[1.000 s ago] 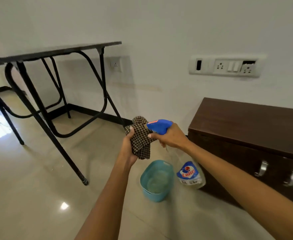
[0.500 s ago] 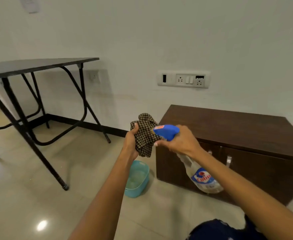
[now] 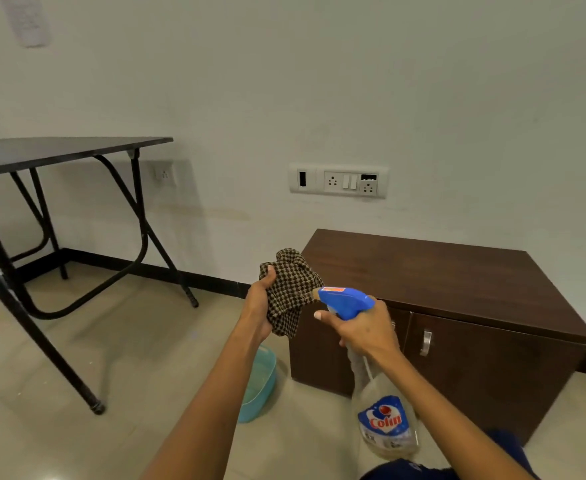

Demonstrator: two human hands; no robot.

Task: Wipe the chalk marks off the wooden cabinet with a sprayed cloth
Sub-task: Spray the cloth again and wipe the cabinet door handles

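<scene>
While the left hand [image 3: 262,306] grips a bunched cloth [image 3: 291,292], spray is ready.
The right hand [image 3: 362,327] grips the spray bottle [image 3: 381,403], nozzle touching the cloth, before the cabinet [image 3: 457,282].

The left hand [image 3: 258,306] clutches a bunched checked cloth [image 3: 289,292]. Just beside it, the right hand [image 3: 360,327] grips a spray bottle [image 3: 381,410] by the neck, blue nozzle [image 3: 345,299] touching the cloth. Behind both grips stands the wooden cabinet [image 3: 457,289].

Single head view, looking forward-down, close over both forearms; cabinet [image 3: 436,292] and wall ahead.
</scene>
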